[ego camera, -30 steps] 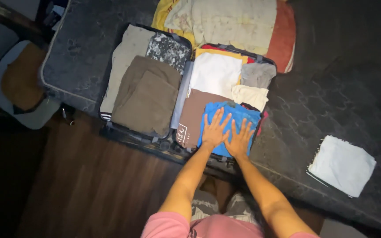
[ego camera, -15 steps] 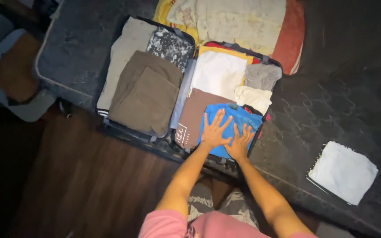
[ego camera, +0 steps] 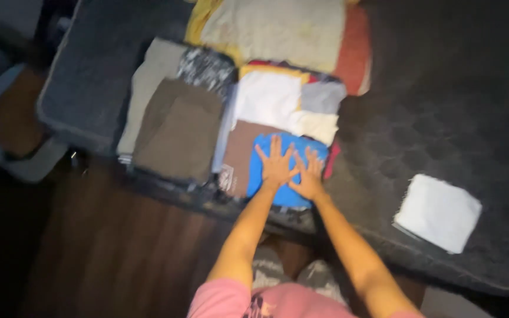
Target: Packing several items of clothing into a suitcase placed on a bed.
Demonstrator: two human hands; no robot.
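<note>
Hands flat: our left hand (ego camera: 276, 163) and right hand (ego camera: 309, 174) spread wide, palms down on blue folded garment (ego camera: 284, 171), holding nothing. Garment sits in near right corner of open suitcase (ego camera: 166, 189), beside brown folded piece (ego camera: 238, 154). We judge even downward pressure, fingers splayed, keeps fold neat. Frame blurred; suitcase rim dim, fabrics under blue garment hidden, white cloth (ego camera: 437, 212) on mattress indistinct.

dim, warm light from above; the whole frame is motion-blurred, with corners falling into shadow.
</note>
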